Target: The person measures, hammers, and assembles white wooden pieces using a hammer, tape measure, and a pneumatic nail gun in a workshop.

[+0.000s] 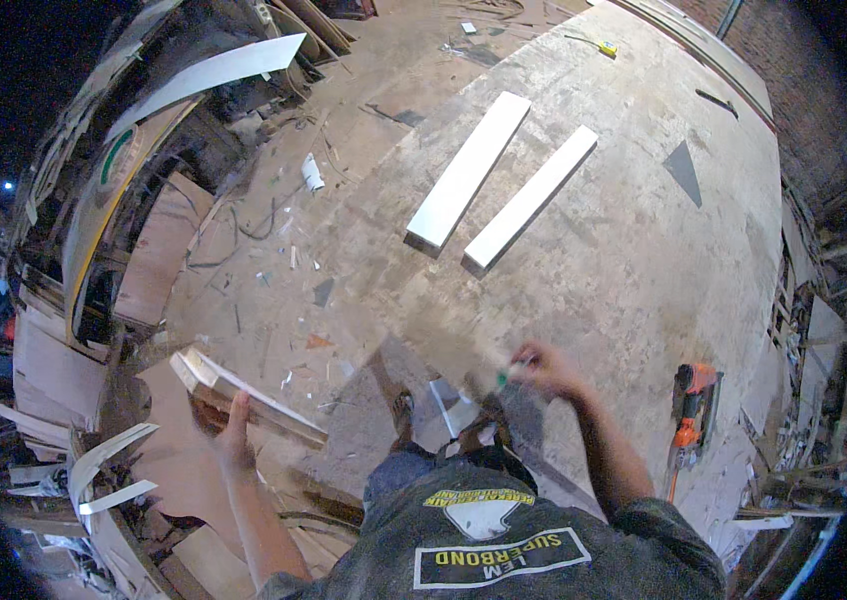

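Left hand gripping wood; right hand holding one blurred green item; two white boards ahead.

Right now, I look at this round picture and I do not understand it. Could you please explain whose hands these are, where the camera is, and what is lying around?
There is no machine here: a person works with two bare hands. The one picture comes from a wide camera on the person's head, looking down, so straight edges bend near its rim.

The left hand holds a wood piece. The right hand has its fingers bent around something small and greenish, too blurred to name.

On the brown surface ahead lie two white boards, a grey triangle and a yellow tape measure. An orange tool lies to the right.
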Demonstrator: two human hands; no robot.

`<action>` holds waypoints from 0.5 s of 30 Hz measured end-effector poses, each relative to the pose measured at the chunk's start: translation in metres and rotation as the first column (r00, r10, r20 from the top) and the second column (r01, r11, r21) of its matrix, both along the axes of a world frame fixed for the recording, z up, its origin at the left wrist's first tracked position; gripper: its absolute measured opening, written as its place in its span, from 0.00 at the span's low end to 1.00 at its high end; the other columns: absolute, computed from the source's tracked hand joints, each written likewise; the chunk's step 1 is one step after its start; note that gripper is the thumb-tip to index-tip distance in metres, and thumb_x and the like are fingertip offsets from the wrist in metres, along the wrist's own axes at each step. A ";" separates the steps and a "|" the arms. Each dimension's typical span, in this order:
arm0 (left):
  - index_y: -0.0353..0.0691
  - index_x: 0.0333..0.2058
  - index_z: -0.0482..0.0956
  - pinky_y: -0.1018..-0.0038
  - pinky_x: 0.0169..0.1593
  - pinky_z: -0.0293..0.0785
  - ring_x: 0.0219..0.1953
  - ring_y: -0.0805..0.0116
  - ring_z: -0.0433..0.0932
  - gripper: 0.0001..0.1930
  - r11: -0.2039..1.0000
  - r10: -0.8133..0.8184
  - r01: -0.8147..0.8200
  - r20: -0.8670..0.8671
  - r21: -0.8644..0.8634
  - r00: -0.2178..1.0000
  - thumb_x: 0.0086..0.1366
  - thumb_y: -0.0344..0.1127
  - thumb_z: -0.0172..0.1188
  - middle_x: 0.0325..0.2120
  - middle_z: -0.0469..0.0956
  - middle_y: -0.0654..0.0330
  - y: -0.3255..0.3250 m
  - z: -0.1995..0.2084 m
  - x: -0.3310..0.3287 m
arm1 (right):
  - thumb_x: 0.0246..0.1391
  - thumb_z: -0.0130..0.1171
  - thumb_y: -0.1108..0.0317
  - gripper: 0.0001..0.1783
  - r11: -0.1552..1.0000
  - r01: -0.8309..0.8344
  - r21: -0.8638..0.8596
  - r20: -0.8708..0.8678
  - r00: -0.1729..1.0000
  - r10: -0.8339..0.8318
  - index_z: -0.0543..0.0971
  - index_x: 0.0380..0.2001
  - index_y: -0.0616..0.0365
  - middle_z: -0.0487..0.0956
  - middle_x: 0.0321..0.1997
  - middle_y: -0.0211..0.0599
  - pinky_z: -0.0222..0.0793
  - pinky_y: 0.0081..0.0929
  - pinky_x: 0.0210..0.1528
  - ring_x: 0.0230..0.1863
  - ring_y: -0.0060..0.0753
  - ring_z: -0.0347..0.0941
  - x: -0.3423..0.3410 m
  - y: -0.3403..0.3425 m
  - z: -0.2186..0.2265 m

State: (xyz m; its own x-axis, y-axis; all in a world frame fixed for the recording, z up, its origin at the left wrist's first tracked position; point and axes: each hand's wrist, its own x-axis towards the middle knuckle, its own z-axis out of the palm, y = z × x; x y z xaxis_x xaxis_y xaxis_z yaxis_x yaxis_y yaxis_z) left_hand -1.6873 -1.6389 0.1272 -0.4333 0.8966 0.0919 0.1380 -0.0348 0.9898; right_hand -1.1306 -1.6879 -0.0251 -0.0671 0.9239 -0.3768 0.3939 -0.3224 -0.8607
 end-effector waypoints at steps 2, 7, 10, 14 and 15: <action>0.38 0.69 0.64 0.67 0.64 0.69 0.61 0.64 0.71 0.40 0.996 -0.085 0.084 -0.027 -0.014 0.996 0.60 0.24 0.73 0.61 0.71 0.56 0.028 -0.002 -0.009 | 0.49 0.76 0.59 0.20 0.958 -0.288 -0.003 -0.124 0.950 0.286 0.82 0.43 0.53 0.81 0.39 0.35 0.74 0.32 0.39 0.37 0.30 0.77 -0.061 -0.009 0.033; 0.34 0.67 0.66 0.68 0.63 0.69 0.57 0.64 0.74 0.37 0.962 -0.181 0.182 -0.025 0.201 0.983 0.61 0.27 0.72 0.57 0.75 0.56 0.100 0.032 0.017 | 0.54 0.73 0.54 0.28 0.953 -0.296 -0.068 0.081 0.950 0.301 0.79 0.55 0.51 0.81 0.48 0.51 0.73 0.47 0.54 0.52 0.56 0.78 -0.173 0.030 0.047; 0.35 0.66 0.69 0.64 0.65 0.67 0.59 0.62 0.74 0.32 0.922 -0.338 0.301 0.122 0.245 0.933 0.67 0.38 0.68 0.58 0.75 0.56 0.150 -0.008 -0.036 | 0.53 0.75 0.52 0.35 0.906 -0.139 0.399 0.163 0.983 0.079 0.77 0.60 0.55 0.77 0.59 0.53 0.68 0.46 0.66 0.63 0.56 0.72 -0.208 0.065 0.082; 0.36 0.68 0.65 0.58 0.69 0.63 0.65 0.58 0.70 0.35 0.872 -0.474 0.470 0.475 0.138 0.741 0.71 0.52 0.62 0.63 0.71 0.55 0.184 0.021 0.046 | 0.49 0.78 0.52 0.45 0.952 0.055 0.302 -0.010 0.998 -0.055 0.72 0.67 0.58 0.70 0.72 0.49 0.60 0.43 0.74 0.74 0.50 0.64 -0.216 0.067 0.127; 0.36 0.68 0.65 0.59 0.69 0.64 0.64 0.59 0.70 0.35 0.838 -0.509 0.534 0.519 0.115 0.687 0.72 0.52 0.61 0.62 0.73 0.56 0.187 0.026 0.063 | 0.49 0.78 0.52 0.45 0.953 0.071 0.296 -0.004 0.997 -0.073 0.72 0.67 0.58 0.70 0.72 0.49 0.60 0.43 0.74 0.74 0.50 0.64 -0.226 0.063 0.129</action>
